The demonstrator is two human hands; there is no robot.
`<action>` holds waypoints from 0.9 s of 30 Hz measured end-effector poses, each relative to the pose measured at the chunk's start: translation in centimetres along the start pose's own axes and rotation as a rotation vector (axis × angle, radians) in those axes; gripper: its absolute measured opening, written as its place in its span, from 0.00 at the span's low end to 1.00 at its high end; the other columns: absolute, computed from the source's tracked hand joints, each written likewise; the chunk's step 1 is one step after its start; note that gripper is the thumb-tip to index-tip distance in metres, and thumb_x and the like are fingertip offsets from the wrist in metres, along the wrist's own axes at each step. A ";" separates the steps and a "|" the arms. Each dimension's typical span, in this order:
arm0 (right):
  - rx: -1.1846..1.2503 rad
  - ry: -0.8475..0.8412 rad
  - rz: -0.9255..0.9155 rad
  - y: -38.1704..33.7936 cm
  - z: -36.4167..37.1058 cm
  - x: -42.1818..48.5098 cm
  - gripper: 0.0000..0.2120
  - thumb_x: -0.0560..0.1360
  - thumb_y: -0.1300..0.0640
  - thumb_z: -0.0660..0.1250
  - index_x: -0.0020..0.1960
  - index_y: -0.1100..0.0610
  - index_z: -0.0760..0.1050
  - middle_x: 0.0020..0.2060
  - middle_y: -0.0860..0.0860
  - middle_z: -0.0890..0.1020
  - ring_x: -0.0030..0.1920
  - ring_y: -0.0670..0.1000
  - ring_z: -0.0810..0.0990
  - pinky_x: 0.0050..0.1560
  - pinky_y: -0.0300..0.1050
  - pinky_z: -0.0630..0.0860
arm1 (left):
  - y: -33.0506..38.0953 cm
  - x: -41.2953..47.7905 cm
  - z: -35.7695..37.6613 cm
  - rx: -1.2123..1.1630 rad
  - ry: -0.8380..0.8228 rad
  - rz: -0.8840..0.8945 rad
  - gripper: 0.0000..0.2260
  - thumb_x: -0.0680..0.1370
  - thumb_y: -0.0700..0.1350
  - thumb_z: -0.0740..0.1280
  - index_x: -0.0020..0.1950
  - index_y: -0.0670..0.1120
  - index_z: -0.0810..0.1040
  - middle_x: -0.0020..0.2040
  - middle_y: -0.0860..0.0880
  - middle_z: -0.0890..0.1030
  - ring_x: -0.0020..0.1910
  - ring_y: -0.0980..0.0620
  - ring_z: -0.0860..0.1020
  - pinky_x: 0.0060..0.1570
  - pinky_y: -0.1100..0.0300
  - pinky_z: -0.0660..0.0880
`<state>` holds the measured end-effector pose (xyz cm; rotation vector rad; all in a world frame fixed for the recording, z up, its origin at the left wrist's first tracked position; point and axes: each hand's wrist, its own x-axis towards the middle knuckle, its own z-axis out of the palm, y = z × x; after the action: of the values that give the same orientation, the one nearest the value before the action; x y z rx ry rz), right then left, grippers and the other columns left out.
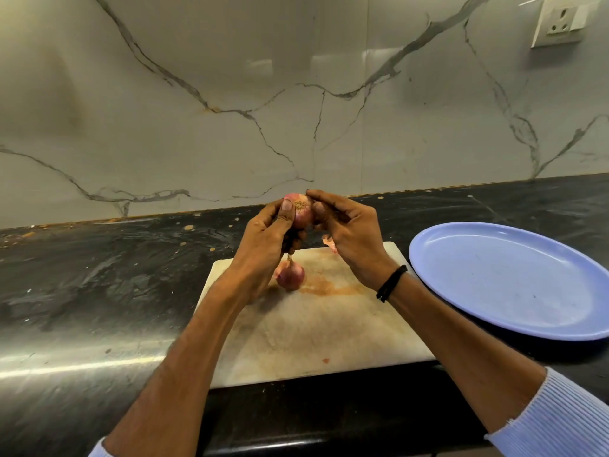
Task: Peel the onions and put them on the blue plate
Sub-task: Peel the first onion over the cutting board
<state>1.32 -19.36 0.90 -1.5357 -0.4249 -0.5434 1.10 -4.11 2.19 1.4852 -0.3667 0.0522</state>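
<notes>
A small red onion point(301, 209) is held up above the far edge of the cutting board, root end facing me. My left hand point(267, 239) grips it from the left, thumb pressed on its top. My right hand point(346, 229) pinches its right side with the fingertips. A second red onion point(290, 275), still in its skin, lies on the stained white cutting board point(329, 324) just below my left hand. The blue plate point(514, 278) sits to the right of the board with nothing on it.
A scrap of onion skin point(329, 242) lies at the board's far edge under my right hand. The board rests on a black stone counter point(99, 275) flecked with bits of peel. A marble wall rises behind, with a socket point(560, 23) at top right.
</notes>
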 end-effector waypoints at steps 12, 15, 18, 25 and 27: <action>-0.013 0.052 -0.010 -0.1 -0.2 0.0 0.11 0.77 0.58 0.67 0.59 0.56 0.80 0.51 0.52 0.84 0.54 0.50 0.83 0.53 0.47 0.81 | -0.2 0.1 0.0 0.193 -0.005 0.147 0.11 0.83 0.45 0.62 0.64 0.54 0.72 0.54 0.54 0.79 0.48 0.60 0.82 0.45 0.68 0.78; 0.024 0.029 0.039 0.0 -0.2 0.0 0.15 0.77 0.55 0.67 0.61 0.59 0.79 0.54 0.55 0.83 0.56 0.52 0.82 0.55 0.50 0.81 | -0.7 0.3 -0.2 0.306 -0.013 0.178 0.16 0.79 0.47 0.66 0.67 0.55 0.71 0.57 0.55 0.77 0.56 0.54 0.80 0.49 0.66 0.79; 0.060 0.026 0.076 -0.2 -0.1 0.1 0.18 0.73 0.51 0.69 0.61 0.58 0.79 0.53 0.56 0.83 0.55 0.53 0.82 0.57 0.52 0.80 | -1.0 0.4 -0.7 0.534 -0.019 0.252 0.25 0.75 0.60 0.65 0.70 0.56 0.71 0.61 0.56 0.78 0.59 0.57 0.78 0.58 0.60 0.77; 0.192 0.039 0.141 0.4 0.2 -0.1 0.14 0.76 0.58 0.69 0.60 0.61 0.80 0.55 0.56 0.83 0.56 0.53 0.82 0.56 0.50 0.80 | -0.7 0.0 -0.6 0.719 -0.026 0.356 0.33 0.71 0.60 0.67 0.74 0.50 0.70 0.60 0.58 0.76 0.58 0.61 0.75 0.58 0.77 0.68; 0.170 0.078 0.161 0.7 0.3 0.0 0.13 0.77 0.56 0.68 0.58 0.60 0.81 0.53 0.56 0.84 0.55 0.54 0.82 0.55 0.52 0.81 | -0.9 0.0 -0.6 0.736 -0.035 0.368 0.35 0.70 0.59 0.68 0.75 0.47 0.69 0.62 0.56 0.77 0.58 0.60 0.74 0.58 0.78 0.67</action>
<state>1.70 -19.06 0.33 -1.3667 -0.2775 -0.4289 1.43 -3.55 1.33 2.1238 -0.6937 0.4991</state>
